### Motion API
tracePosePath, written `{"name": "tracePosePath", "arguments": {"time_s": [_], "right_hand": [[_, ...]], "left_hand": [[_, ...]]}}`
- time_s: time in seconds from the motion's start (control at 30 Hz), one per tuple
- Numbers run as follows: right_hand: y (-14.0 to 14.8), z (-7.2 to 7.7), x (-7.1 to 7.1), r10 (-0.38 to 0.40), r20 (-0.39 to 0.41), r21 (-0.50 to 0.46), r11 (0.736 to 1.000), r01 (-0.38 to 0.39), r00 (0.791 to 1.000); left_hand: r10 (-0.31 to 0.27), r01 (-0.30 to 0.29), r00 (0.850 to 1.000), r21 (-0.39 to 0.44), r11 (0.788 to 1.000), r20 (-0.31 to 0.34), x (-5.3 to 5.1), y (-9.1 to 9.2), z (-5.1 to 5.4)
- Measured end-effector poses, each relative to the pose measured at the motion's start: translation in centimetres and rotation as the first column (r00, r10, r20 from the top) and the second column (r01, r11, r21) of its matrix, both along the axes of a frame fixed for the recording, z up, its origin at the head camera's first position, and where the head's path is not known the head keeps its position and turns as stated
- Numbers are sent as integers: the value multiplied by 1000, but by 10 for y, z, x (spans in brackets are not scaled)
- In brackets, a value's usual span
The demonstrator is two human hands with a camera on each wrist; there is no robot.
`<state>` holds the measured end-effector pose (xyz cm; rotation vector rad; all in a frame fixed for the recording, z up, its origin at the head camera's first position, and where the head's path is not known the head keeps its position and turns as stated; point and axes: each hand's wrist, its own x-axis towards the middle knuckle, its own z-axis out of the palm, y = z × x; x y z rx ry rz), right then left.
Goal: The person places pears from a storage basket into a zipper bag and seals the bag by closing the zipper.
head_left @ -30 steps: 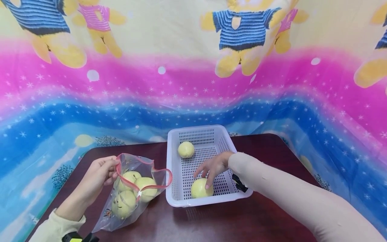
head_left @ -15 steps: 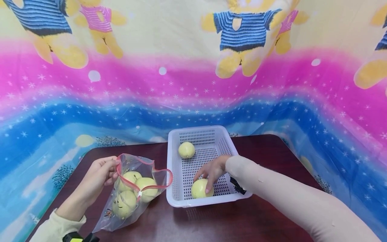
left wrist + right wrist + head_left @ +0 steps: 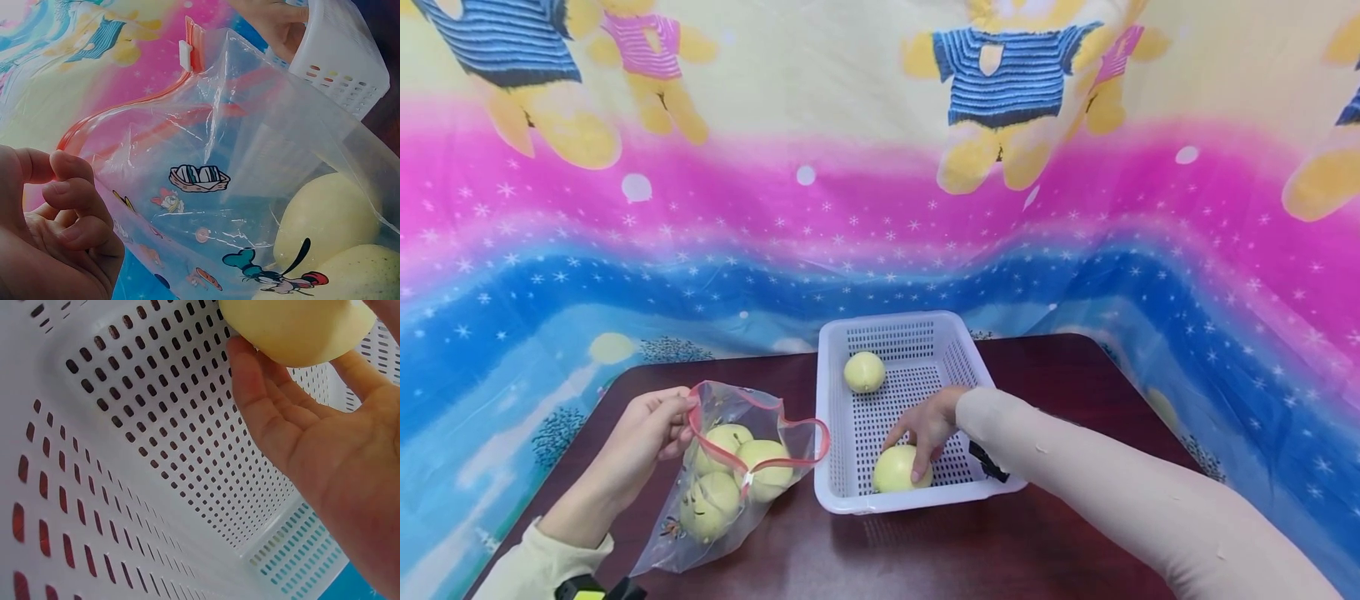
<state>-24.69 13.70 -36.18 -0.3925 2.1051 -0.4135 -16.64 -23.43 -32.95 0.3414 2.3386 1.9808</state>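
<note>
My left hand [image 3: 642, 435] pinches the red zip edge of a clear printed zip bag [image 3: 673, 546] at its upper left corner. The bag's mouth gapes toward the basket, and several pale yellow pears [image 3: 709, 505] sit inside it. Within the white plastic basket [image 3: 822, 400], my right hand [image 3: 931, 423] holds a pear [image 3: 895, 472] near the front wall, thumb on one side and fingers round the other. The right wrist view shows that pear [image 3: 300, 328] against the fingers, partly cut off by the frame.
One more pear [image 3: 864, 372] lies in the basket's far left corner. The bag stands close to the basket's left side on a dark red table [image 3: 1045, 533]. A patterned cloth [image 3: 880, 208] hangs behind and around the table.
My right hand has lowered onto the front pear, and its fingers have closed round it. The left hand and the bag have stayed in place.
</note>
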Motion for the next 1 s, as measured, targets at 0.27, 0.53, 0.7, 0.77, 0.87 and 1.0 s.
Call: {"name": "tracePosePath", "arguments": {"time_s": [0.27,0.53,0.7,0.77,0.87,1.0], "right_hand": [[0,-1,-1,71,-19,-1,998,-71,997],[4,4,-1,78,-60,3,997,-78,995],[10,7,-4,49,-81,-72,996,-55,996],[11,9,-5,54,-94,-103,993,-64,994],[14,10,-9,72,-116,-144,986,-89,991],[18,12,-13,51,-130,-216,973,-78,990]], "left_hand": [[2,-2,1000,10,1000,17,0,0,0],[6,-6,1000,13,1000,22,-1,0,1],[11,-11,1000,12,1000,27,-1,-1,1],[13,-14,999,13,1000,29,0,-1,0],[16,-17,999,15,1000,33,0,-1,0],[16,-17,999,16,1000,33,0,-1,0]]}}
